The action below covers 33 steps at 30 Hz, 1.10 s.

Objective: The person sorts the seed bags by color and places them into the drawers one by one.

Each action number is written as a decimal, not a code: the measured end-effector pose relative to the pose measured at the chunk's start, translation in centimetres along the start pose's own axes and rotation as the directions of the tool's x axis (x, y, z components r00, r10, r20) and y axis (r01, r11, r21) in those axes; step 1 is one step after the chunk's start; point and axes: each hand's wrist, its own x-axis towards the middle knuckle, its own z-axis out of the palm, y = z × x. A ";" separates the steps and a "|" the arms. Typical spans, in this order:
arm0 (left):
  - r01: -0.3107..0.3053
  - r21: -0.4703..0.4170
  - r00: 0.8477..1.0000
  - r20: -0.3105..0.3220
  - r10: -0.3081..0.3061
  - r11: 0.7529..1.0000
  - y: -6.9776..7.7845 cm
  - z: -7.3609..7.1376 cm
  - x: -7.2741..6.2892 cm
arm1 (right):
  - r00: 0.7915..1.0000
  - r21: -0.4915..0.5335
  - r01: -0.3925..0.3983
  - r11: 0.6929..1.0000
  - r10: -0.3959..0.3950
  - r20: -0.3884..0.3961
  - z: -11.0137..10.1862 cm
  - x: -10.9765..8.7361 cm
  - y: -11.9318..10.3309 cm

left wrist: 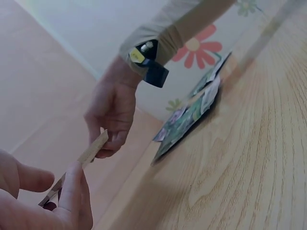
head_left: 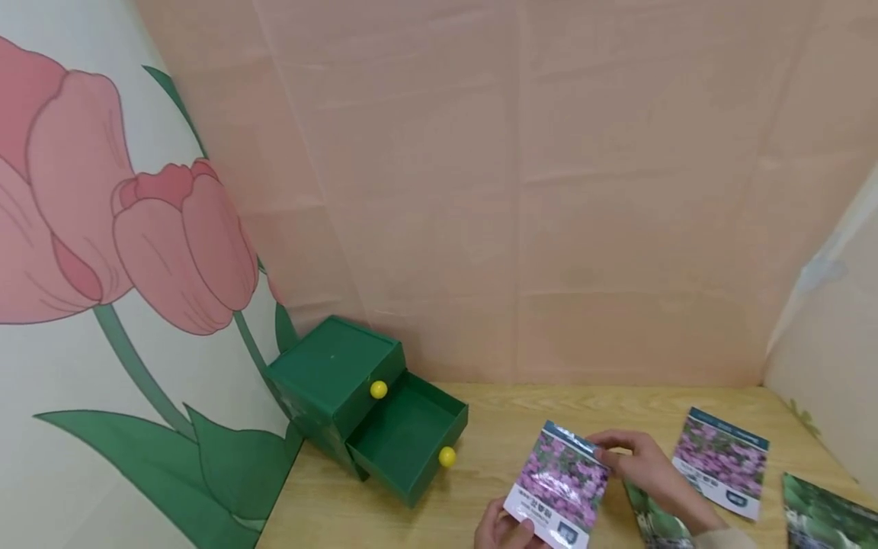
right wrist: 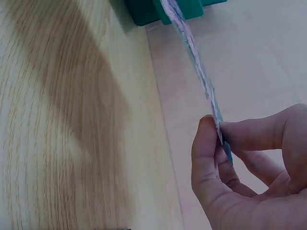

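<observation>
A flat seed packet [head_left: 559, 484] with pink-purple flowers on its front is held up between both hands, tilted, to the right of the green drawer box. My left hand [head_left: 504, 530] grips its lower left edge, thumb on the front and fingers behind. At the top right corner my right hand [head_left: 645, 465] pinches the packet between thumb and fingers. Seen edge-on in the right wrist view, the packet [right wrist: 196, 57] is thin, and the pinching fingers [right wrist: 206, 148] show close up. The left wrist view has both hands at opposite ends of it.
A small green drawer box [head_left: 336, 358] stands at the left, its lower drawer [head_left: 411, 435] pulled out, with yellow knobs. At the right lie another pink-flower packet [head_left: 723, 461], a green-leaf packet [head_left: 830, 511] and a partly hidden green packet [head_left: 652, 518]. A pinkish sheet [head_left: 514, 191] hangs behind.
</observation>
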 end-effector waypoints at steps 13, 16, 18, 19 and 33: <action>-0.035 0.043 0.999 -0.029 0.036 0.998 0.6 0.5 -1.4 | 1.000 0.101 -0.022 0.995 0.022 -0.002 0.2 -1.0 -0.2; -0.055 0.024 0.998 -0.018 0.056 0.998 0.7 0.3 -1.3 | 1.000 0.115 -0.014 0.993 0.015 -0.006 0.3 -1.2 -0.4; -0.069 0.014 0.998 -0.007 0.069 0.998 0.7 0.1 -1.4 | 1.000 0.126 -0.008 0.992 0.010 -0.009 0.3 -1.2 -0.6; -0.075 0.006 0.997 0.002 0.075 0.997 0.8 0.1 -1.4 | 1.000 0.126 -0.002 0.992 0.004 -0.009 0.3 -1.3 -0.7; -0.015 0.017 0.998 -0.057 0.016 1.000 2.6 0.2 -2.1 | 0.996 0.181 0.069 0.981 -0.078 0.039 0.3 -2.1 -1.7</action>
